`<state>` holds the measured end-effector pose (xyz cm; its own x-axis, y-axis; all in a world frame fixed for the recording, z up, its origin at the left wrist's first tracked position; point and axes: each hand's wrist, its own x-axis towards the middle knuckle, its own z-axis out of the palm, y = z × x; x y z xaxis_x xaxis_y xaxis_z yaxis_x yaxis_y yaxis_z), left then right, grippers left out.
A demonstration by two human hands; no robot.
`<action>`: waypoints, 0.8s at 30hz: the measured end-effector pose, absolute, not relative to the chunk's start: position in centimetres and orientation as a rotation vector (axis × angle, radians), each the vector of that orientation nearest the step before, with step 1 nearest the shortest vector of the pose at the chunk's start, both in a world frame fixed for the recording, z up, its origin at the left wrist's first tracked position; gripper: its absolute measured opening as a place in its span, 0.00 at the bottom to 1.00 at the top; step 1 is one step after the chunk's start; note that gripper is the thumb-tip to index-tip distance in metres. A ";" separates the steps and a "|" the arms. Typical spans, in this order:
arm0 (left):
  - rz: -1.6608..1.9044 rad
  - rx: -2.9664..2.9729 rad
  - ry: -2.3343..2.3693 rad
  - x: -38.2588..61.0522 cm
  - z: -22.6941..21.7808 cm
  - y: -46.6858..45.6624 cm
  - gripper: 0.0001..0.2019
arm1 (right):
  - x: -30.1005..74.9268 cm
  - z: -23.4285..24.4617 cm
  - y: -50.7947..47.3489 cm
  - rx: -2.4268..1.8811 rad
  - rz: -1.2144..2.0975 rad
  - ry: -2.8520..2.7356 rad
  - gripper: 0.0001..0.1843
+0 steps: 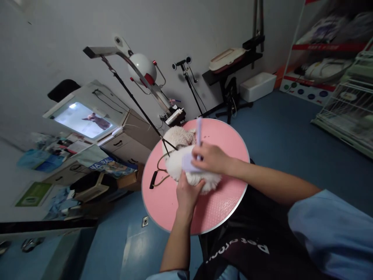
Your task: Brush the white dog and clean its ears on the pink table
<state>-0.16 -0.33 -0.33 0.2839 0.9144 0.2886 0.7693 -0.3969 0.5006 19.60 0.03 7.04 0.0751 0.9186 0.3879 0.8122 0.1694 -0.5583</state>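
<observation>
A white dog is on the round pink tabletop, left of its middle, its head end close to the far left edge and its rear toward the near edge. Whether it stands or lies cannot be told from above.

The fingers of the right hand grasp a lavender brush, its flat head against the fur of the back and its handle pointing toward the far edge; the brush is blurred. The left hand reaches in from the near edge and touches the dog's rear, thumb and forefinger spread apart on the coat; whether these fingers pinch the fur cannot be told.

A black strap slants down from a metal arm and forks at the dog's neck area. Near the left edge, a brown cord with a black handle rests beside the dog. Beyond the far edge, a white container sits by the foot of the metal arm.
</observation>
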 end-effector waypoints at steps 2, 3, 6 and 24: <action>0.817 2.302 1.498 0.1 -0.5 -0.2 0.39 | 19.6 6.9 -0.2 -1.668 0.235 -1.810 0.08; 0.833 2.307 1.486 0.2 -0.7 -0.1 0.40 | 19.8 6.8 -0.2 -1.744 0.181 -1.739 0.08; 0.872 2.316 1.469 0.7 -1.1 0.2 0.41 | 20.4 6.5 -0.3 -1.839 0.039 -1.533 0.10; 0.868 2.311 1.313 1.9 -1.3 1.2 0.37 | 22.8 6.8 0.6 -1.772 0.142 -1.722 0.11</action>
